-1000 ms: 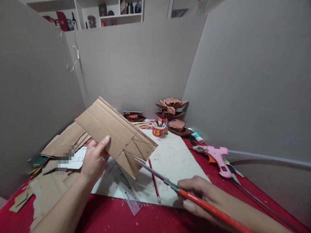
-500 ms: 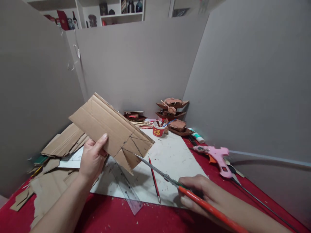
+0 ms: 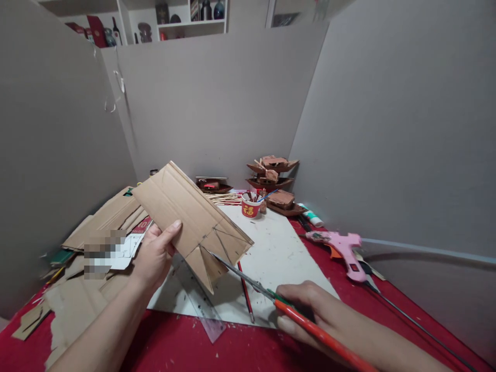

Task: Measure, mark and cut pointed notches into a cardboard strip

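Observation:
My left hand [image 3: 157, 253] grips a folded cardboard piece [image 3: 186, 206] by its lower left edge, thumb on top. Dark pencil lines cross the right end of the cardboard, and a pointed flap hangs from its lower edge. My right hand [image 3: 306, 312] is closed round scissors [image 3: 251, 281] with orange and green handles. The scissor blades reach into the cardboard beside the flap, along a drawn line. How far the blades are apart is hard to tell.
A white board [image 3: 271, 253] bears a red pencil [image 3: 246, 297] and a clear ruler [image 3: 209, 323]. Cardboard scraps [image 3: 85, 299] lie left. Behind are a red cup [image 3: 251, 206] and brown model boats [image 3: 282, 201]. A pink glue gun [image 3: 346, 248] and its cord lie right.
The cardboard and my left hand have moved right and slightly down. The scissors have moved left, their tips further along the cut in the cardboard.

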`<state>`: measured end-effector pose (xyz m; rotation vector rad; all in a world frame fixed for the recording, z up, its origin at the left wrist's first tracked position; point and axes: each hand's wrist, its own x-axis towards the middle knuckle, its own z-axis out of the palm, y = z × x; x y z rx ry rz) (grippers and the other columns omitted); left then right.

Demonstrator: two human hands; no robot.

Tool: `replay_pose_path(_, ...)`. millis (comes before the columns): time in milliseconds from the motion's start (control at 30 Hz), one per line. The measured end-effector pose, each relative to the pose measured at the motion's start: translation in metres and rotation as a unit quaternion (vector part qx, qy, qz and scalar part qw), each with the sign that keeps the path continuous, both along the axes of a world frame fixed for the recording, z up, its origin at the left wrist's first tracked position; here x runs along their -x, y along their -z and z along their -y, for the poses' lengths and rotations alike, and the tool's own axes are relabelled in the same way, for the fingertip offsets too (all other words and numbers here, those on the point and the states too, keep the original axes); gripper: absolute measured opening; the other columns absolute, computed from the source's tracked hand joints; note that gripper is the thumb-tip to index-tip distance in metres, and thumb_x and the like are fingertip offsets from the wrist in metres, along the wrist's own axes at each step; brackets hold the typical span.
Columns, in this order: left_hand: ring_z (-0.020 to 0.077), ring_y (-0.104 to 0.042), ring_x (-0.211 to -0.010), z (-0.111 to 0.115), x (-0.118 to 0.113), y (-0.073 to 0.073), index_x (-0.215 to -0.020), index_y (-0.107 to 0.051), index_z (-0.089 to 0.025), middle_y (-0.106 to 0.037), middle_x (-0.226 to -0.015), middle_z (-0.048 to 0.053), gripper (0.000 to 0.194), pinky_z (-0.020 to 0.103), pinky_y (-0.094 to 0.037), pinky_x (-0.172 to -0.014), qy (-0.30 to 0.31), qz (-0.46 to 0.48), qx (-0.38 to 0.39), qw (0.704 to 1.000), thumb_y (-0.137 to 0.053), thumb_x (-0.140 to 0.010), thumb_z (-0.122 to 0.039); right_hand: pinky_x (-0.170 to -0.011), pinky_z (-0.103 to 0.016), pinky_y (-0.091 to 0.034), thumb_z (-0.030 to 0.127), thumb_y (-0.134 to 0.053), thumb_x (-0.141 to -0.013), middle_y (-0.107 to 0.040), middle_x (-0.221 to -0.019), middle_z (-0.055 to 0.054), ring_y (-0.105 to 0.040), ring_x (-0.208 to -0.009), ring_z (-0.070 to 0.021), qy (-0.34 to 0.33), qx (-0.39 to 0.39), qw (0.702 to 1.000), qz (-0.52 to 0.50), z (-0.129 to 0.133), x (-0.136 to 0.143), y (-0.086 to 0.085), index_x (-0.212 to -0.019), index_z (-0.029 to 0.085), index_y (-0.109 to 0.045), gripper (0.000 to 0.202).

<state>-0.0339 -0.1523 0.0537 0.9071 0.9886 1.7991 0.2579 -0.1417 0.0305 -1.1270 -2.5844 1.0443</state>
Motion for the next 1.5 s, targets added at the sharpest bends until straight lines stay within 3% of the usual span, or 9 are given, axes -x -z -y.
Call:
replay_pose_path(167,0.0280,-0.070,-0.104,0.001,-0.006,0.003,-0.111,-0.070,-0.017,-0.076,-0.109,0.009,0.049,0.038,-0.056,-0.088,0.019,-0.006,0.000,1.000,-0.087,-0.068,-0.033,-0.063,-0.026,-0.041,0.057,-0.046,-0.091,-0.058,-0.074,-0.003,-0.052,-0.071,-0.0185,0.011,0.004,1.000,0.001,0.000,0.000,0.005,-0.075,0.018,-0.054,0.043)
replay_pose_path(433,0.0273,-0.072,-0.097,0.007,-0.012,0.008,-0.106,-0.072,-0.015,-0.077,-0.106,0.012,0.040,0.036,-0.057,-0.083,0.078,-0.028,0.034,0.996,-0.085,-0.072,-0.031,-0.060,-0.024,-0.037,0.055,-0.044,-0.094,-0.052,-0.067,0.000,-0.044,-0.064,-0.0142,-0.020,0.028,0.998,-0.052,0.003,0.009,0.011,-0.073,0.017,-0.050,0.044)
replay_pose_path(633,0.0299,-0.073,-0.094,0.007,-0.014,0.000,-0.114,-0.069,-0.014,-0.078,-0.103,0.013,0.052,0.040,-0.059,-0.082,0.103,0.010,0.054,0.993,-0.086,-0.069,-0.032,-0.053,-0.023,-0.029,0.072,-0.035,-0.093,-0.041,-0.066,0.002,-0.034,-0.060,-0.0122,-0.049,0.083,0.987,-0.124,0.003,0.008,0.014,-0.074,0.019,-0.043,0.057)
replay_pose_path(767,0.0298,-0.073,-0.096,0.007,-0.014,-0.001,-0.116,-0.069,-0.014,-0.078,-0.103,0.012,0.052,0.040,-0.059,-0.084,0.107,0.022,0.051,0.993,-0.086,-0.069,-0.031,-0.045,-0.021,-0.024,0.073,-0.036,-0.093,-0.032,-0.060,0.005,-0.028,-0.053,-0.0095,-0.074,0.123,0.978,-0.154,0.003,0.007,0.014,-0.070,0.021,-0.037,0.057)
replay_pose_path(900,0.0298,-0.073,-0.097,0.007,-0.014,0.000,-0.117,-0.069,-0.014,-0.077,-0.105,0.012,0.053,0.040,-0.059,-0.085,0.110,0.026,0.048,0.992,-0.086,-0.070,-0.030,-0.040,-0.019,-0.022,0.075,-0.042,-0.091,-0.034,-0.054,0.007,-0.030,-0.045,-0.0071,-0.055,0.204,0.961,-0.177,0.007,0.006,0.023,-0.073,0.021,-0.039,0.056)
replay_pose_path(1033,0.0299,-0.073,-0.097,0.008,-0.015,-0.001,-0.116,-0.068,-0.013,-0.078,-0.103,0.012,0.054,0.039,-0.059,-0.085,0.105,0.027,0.044,0.993,-0.087,-0.068,-0.030,-0.037,-0.018,-0.019,0.071,-0.044,-0.093,-0.035,-0.051,0.008,-0.029,-0.042,-0.0059,-0.059,0.231,0.949,-0.205,0.011,0.006,0.029,-0.072,0.021,-0.039,0.054)
replay_pose_path(1267,0.0303,-0.073,-0.096,0.010,-0.015,-0.003,-0.116,-0.068,-0.014,-0.078,-0.104,0.013,0.056,0.039,-0.059,-0.083,0.105,0.018,0.042,0.993,-0.088,-0.067,-0.031,-0.044,-0.022,-0.019,0.070,-0.041,-0.094,-0.029,-0.058,0.007,-0.023,-0.051,-0.0080,-0.064,0.178,0.965,-0.183,0.010,0.009,0.020,-0.070,0.022,-0.035,0.054)
replay_pose_path(1400,0.0310,-0.073,-0.095,0.010,-0.014,-0.003,-0.116,-0.068,-0.014,-0.078,-0.101,0.013,0.055,0.040,-0.060,-0.081,0.108,0.012,0.044,0.993,-0.087,-0.067,-0.031,-0.048,-0.023,-0.021,0.068,-0.040,-0.095,-0.028,-0.063,0.006,-0.024,-0.057,-0.0096,-0.058,0.127,0.974,-0.176,0.010,0.009,0.024,-0.070,0.021,-0.035,0.054)
replay_pose_path(1500,0.0312,-0.073,-0.097,0.009,-0.013,-0.003,-0.116,-0.068,-0.014,-0.078,-0.102,0.013,0.055,0.040,-0.059,-0.082,0.105,0.010,0.042,0.993,-0.087,-0.067,-0.031,-0.047,-0.023,-0.020,0.066,-0.040,-0.096,-0.028,-0.061,0.006,-0.023,-0.055,-0.0091,-0.058,0.140,0.972,-0.181,0.011,0.009,0.028,-0.070,0.021,-0.035,0.052)
